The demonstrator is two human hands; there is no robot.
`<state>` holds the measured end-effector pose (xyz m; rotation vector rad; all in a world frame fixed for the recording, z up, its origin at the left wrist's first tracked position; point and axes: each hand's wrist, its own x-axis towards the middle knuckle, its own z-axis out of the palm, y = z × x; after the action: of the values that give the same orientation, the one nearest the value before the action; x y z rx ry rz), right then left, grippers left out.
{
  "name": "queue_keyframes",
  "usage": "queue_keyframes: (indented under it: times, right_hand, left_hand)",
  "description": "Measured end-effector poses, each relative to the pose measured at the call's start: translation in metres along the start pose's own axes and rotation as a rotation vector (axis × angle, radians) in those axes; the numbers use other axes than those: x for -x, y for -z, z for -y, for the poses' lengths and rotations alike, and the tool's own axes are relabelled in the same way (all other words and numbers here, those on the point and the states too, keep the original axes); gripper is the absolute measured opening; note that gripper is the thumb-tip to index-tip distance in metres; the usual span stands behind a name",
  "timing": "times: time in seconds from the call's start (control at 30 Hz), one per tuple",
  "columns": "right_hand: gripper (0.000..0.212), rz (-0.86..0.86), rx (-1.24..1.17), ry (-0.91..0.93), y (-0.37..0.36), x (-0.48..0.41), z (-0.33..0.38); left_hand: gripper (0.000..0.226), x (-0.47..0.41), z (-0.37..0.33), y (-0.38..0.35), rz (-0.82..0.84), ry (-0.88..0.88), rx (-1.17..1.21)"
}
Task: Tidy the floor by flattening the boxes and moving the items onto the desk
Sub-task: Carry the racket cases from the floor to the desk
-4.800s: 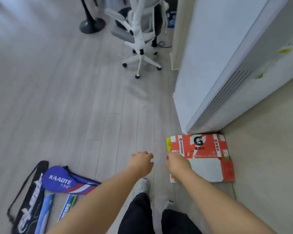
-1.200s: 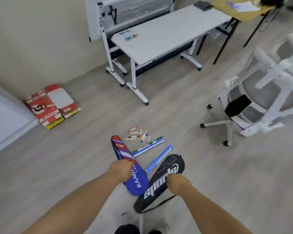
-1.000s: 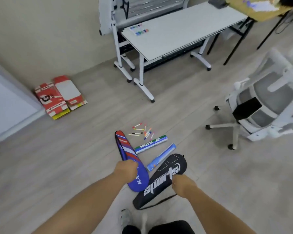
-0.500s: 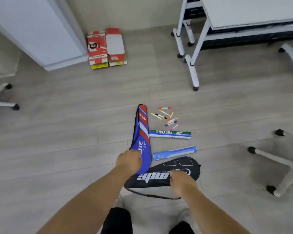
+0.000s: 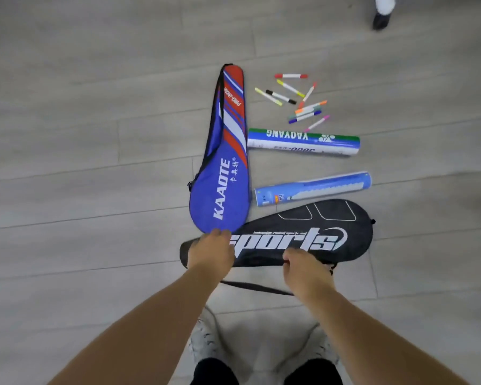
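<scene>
Both your arms reach down. Your left hand (image 5: 210, 254) lies knuckles-up over the narrow end of the black fabric "sports" racket cover (image 5: 303, 234), fingertips at the rounded end of the blue-and-red KAAOTE racket cover (image 5: 225, 176); its grip I cannot tell. Your right hand (image 5: 306, 269) pinches the black cover's near edge. On the grey plank floor (image 5: 95, 134) lie two covers, two tubes, a white-and-green shuttlecock tube (image 5: 303, 141) and a light-blue shuttlecock tube (image 5: 314, 188), and about nine coloured marker pens (image 5: 297, 101).

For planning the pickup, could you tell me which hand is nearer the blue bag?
Left. The left hand is at the blue bag, at its near end; the right hand is on the black bag.
</scene>
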<state>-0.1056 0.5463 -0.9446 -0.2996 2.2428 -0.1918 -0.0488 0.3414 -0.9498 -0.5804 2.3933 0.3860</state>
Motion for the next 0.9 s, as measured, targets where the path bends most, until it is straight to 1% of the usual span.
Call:
queue_keyframes:
  times: [0.13,0.2,0.37,0.43,0.6,0.7,0.73,0.77,0.8,0.83,0.9]
  right_hand:
    - [0.023,0.000,-0.087,-0.035,-0.051,-0.054,0.003]
    - [0.025,-0.014,-0.133,-0.042,-0.070,-0.082,0.011]
    - [0.025,-0.053,-0.302,-0.059,-0.103,-0.155,0.041]
    - [0.026,-0.071,-0.381,-0.095,-0.114,-0.182,0.052]
    - [0.029,-0.140,-0.543,-0.162,-0.134,-0.222,0.070]
    - [0.025,-0.163,-0.646,-0.205,-0.146,-0.234,0.075]
    - [0.021,-0.162,-0.688,-0.224,-0.149,-0.237,0.077]
    - [0.018,-0.163,-0.715,-0.238,-0.151,-0.239,0.080]
    - [0.017,-0.161,-0.707,-0.244,-0.153,-0.240,0.082]
    - [0.014,-0.166,-0.672,-0.235,-0.152,-0.238,0.084]
    - [0.014,-0.194,-0.607,-0.206,-0.149,-0.228,0.089]
  left_hand:
    - [0.027,-0.039,0.026,-0.055,-0.039,0.027,0.025]
    - [0.029,-0.061,0.038,-0.075,-0.037,0.040,0.037]
    - [0.042,-0.118,0.074,-0.113,-0.056,0.054,0.083]
    - [0.047,-0.139,0.086,-0.122,-0.085,0.106,0.192]
    - [0.057,-0.179,0.107,-0.137,-0.197,0.339,0.525]
    - [0.061,-0.189,0.115,-0.139,-0.263,0.429,0.689]
    - [0.056,-0.192,0.118,-0.138,-0.276,0.473,0.730]
    - [0.043,-0.193,0.123,-0.137,-0.277,0.515,0.763]
    - [0.024,-0.193,0.127,-0.135,-0.265,0.553,0.790]
    - [0.012,-0.191,0.132,-0.135,-0.258,0.575,0.809]
    - [0.010,-0.182,0.140,-0.132,-0.240,0.594,0.848]
